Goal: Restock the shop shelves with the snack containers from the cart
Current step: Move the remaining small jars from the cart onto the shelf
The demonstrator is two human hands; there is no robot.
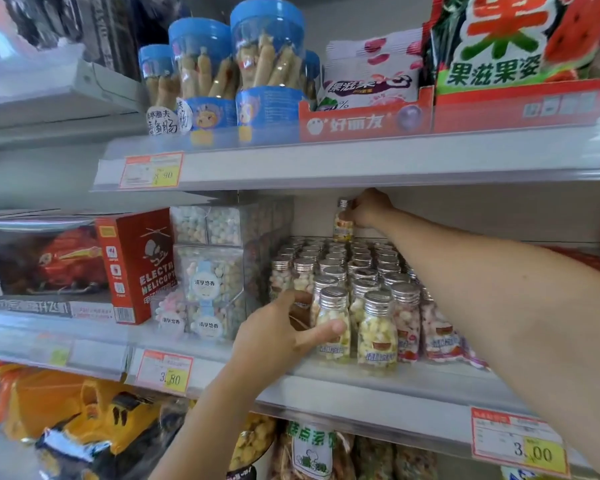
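Several small clear candy bottles (378, 306) with silver screw caps stand in rows on the middle shelf (326, 379). My right hand (369, 207) reaches to the back of that shelf and pinches one bottle (342, 221) by its neck, held above the back row, just under the shelf above. My left hand (284, 327) is at the front left of the rows, thumb across a front bottle (331, 322) with yellow-white candy and fingers behind it. The cart is out of view.
Stacked clear boxes of candy balls (215, 271) and a red helicopter toy box (139, 265) stand left of the bottles. Blue-lidded jars (243, 71) and red snack trays (465, 105) fill the upper shelf. Toy trucks (84, 420) and snack bags (312, 452) sit below.
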